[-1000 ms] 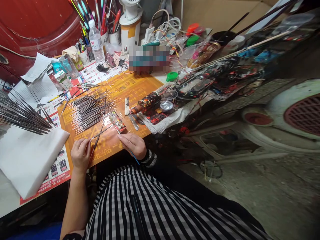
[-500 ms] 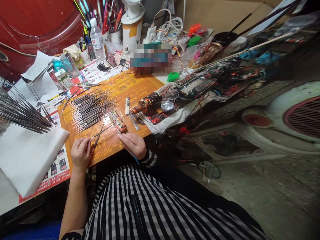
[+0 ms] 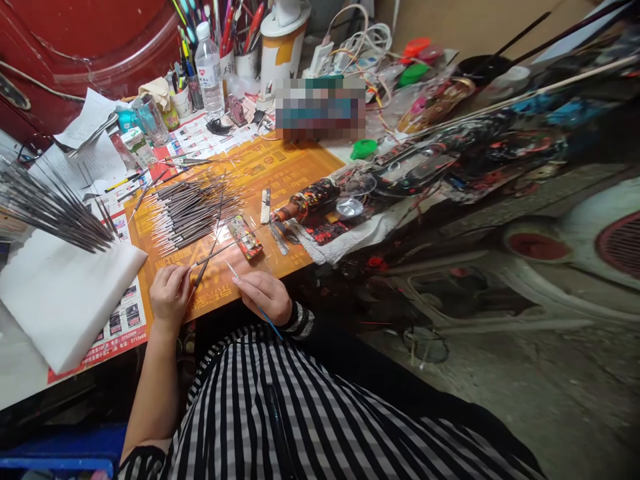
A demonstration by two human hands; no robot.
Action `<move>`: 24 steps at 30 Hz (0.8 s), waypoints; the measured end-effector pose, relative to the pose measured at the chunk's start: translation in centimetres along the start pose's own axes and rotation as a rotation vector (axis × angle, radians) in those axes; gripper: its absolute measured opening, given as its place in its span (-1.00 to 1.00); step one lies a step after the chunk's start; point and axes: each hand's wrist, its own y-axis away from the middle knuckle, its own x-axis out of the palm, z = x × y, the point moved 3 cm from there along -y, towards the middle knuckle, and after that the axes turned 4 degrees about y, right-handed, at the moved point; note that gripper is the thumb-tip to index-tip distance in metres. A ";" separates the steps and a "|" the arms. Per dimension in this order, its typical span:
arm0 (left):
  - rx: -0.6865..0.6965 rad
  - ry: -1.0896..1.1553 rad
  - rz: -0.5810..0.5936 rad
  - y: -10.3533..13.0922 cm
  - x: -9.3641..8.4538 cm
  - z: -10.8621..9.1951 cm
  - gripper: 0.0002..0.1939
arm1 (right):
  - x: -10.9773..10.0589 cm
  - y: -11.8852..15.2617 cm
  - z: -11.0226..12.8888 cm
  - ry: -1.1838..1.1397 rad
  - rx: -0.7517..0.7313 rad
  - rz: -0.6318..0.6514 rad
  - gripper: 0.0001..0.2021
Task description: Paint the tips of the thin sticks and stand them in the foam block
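Note:
My left hand [image 3: 171, 293] is closed on a thin dark stick [image 3: 215, 254] at the table's front edge. In my right hand [image 3: 265, 297] is a thin brush [image 3: 271, 323] with a blue handle, its pale tip pointing up and left near the stick. A paint-stained block [image 3: 245, 237] lies just beyond my right hand. Behind my left hand, a pile of dark sticks [image 3: 187, 213] with pale tips covers part of the orange tabletop [image 3: 280, 165]. Another dark stick [image 3: 203, 270] leans across beside my left fingers.
A white foam block [image 3: 70, 300] at the left holds many dark sticks [image 3: 60, 210]. A water bottle [image 3: 209, 77] and pen cups stand at the back. Right of the block are a paint-covered bottle [image 3: 317, 193], a white cloth [image 3: 340, 247] and a small clear dish [image 3: 350, 208].
The view has shifted, so the table items appear farther right. My right hand has drawn the brush back from the paint-stained block toward the stick in my left hand.

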 end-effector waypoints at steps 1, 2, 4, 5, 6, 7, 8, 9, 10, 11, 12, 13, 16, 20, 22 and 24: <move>0.011 0.001 -0.002 0.0 0.0 -0.1 -0.85 | 0.4 -0.1 0.6 -0.022 -0.011 0.023 -0.39; 0.023 -0.001 -0.007 -0.1 0.0 -0.3 -0.85 | 0.8 -0.2 1.1 -0.042 -0.020 0.047 -0.40; 0.044 -0.010 -0.018 -0.1 0.0 -0.6 -0.86 | 1.6 -0.4 1.9 -0.066 -0.032 0.078 -0.42; 0.048 -0.014 -0.021 -0.1 0.0 -0.7 -0.86 | 2.0 -0.4 2.1 -0.068 -0.037 0.081 -0.43; 0.047 -0.017 -0.020 -0.2 0.0 -0.8 -0.86 | 2.3 -0.3 2.3 -0.062 -0.040 0.080 -0.43; 0.043 -0.017 -0.019 -0.1 0.0 -0.8 -0.85 | 2.5 -0.2 2.4 -0.050 -0.041 0.078 -0.44; 0.037 -0.017 -0.016 -0.1 0.1 -0.9 -0.84 | 2.7 -0.1 2.4 -0.035 -0.041 0.079 -0.44; 0.033 -0.016 -0.013 -0.1 0.1 -0.9 -0.84 | 2.9 0.0 2.4 -0.021 -0.044 0.086 -0.45; 0.029 -0.017 -0.011 -0.1 0.1 -1.0 -0.83 | 3.1 0.2 2.4 -0.009 -0.048 0.097 -0.47; 0.027 -0.017 -0.011 0.0 0.1 -1.0 -0.83 | 3.2 0.4 2.4 -0.002 -0.054 0.110 -0.48; 0.027 -0.017 -0.011 0.0 0.1 -1.0 -0.83 | 3.3 0.5 2.3 0.001 -0.061 0.120 -0.50; 0.027 -0.017 -0.011 0.0 0.1 -1.0 -0.83 | 3.3 0.7 2.3 0.003 -0.068 0.131 -0.51; 0.020 -0.011 -0.012 0.1 0.2 -1.0 -0.83 | 3.4 0.9 2.3 0.008 -0.075 0.161 -0.53; 0.019 -0.005 -0.017 0.2 0.2 -1.0 -0.83 | 3.4 0.8 2.4 0.014 -0.068 0.179 -0.48; 0.026 -0.002 -0.026 0.2 0.2 -1.0 -0.83 | 3.4 0.7 2.5 0.017 -0.072 0.180 -0.48; 0.027 0.001 -0.028 0.3 0.1 -1.1 -0.83 | 3.4 0.7 2.5 0.021 -0.068 0.193 -0.51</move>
